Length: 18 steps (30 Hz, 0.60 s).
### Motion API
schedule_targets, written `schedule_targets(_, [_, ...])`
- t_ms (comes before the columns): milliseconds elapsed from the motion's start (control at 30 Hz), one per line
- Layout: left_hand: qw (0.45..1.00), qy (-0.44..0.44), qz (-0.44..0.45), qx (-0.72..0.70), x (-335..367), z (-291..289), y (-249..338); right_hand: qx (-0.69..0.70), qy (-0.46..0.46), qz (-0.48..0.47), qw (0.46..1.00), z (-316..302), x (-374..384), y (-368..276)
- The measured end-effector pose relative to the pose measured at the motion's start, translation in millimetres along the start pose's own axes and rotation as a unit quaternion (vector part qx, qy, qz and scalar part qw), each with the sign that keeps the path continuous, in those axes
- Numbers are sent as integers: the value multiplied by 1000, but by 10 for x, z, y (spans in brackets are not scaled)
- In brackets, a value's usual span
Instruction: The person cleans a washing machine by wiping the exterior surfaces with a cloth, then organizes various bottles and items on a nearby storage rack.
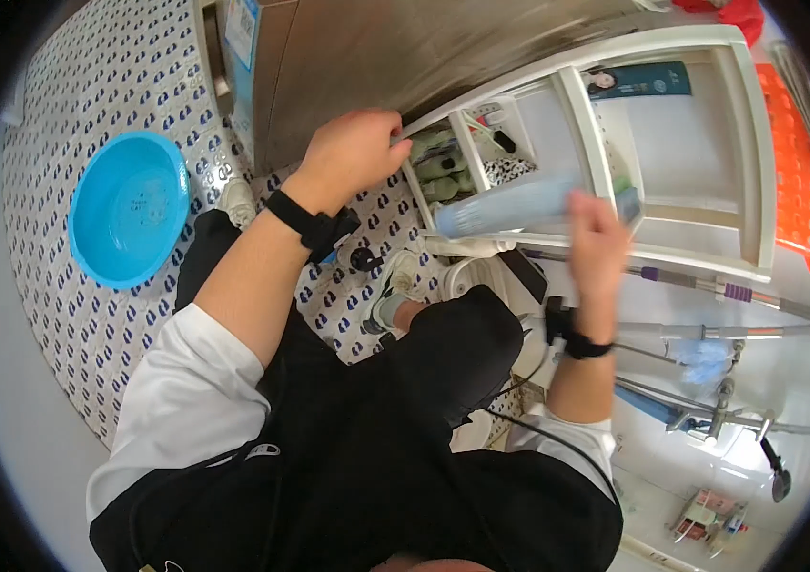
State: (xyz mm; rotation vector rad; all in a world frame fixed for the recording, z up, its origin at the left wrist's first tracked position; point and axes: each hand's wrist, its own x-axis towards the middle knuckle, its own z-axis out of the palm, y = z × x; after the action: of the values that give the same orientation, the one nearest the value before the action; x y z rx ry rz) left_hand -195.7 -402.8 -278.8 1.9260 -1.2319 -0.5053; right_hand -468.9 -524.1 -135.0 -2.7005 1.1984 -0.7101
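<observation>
Step in hand, as I judge it: handling the blue pack (pixel 505 208) across the mouth of the rack (pixel 658 43). The pack lies lengthwise in front of the middle compartments, one end at the right hand (pixel 598 250), its free end towards the green packs (pixel 443 176).

To do it well: keep the free end up, clear of the rack's crossbar (pixel 588 129) and of the spotted item (pixel 508 172). A hold nearer the middle would likely stop the long end swinging. Squeeze lightly; the wall looks thin and soft, though blur leaves this uncertain. Turn the pack in line with a compartment before passing the rim. The left hand (pixel 355 148) is well placed to steady the rack.

Right hand: appears to grasp the pack by its near end, fingers closed; blur hides the exact finger placement. Forearm comes up nearly straight from the lower right, black band at the wrist, back of the hand showing.

Left hand: at the rack's far left corner, forearm slanting up and rightward, wrist bent, fingers curled, thumb towards the rim. Cannot tell whether it grips the edge or only rests there.
</observation>
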Motion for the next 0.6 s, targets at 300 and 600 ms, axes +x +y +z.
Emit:
schedule_targets(300, [970,-184,-42,156,-15,159,-194,-12,-168,-37,985,2596,-823,424])
schedule_targets(600, [956,-196,-78,201,159,349,-298,9,-340,91,936,4016,-1464,491])
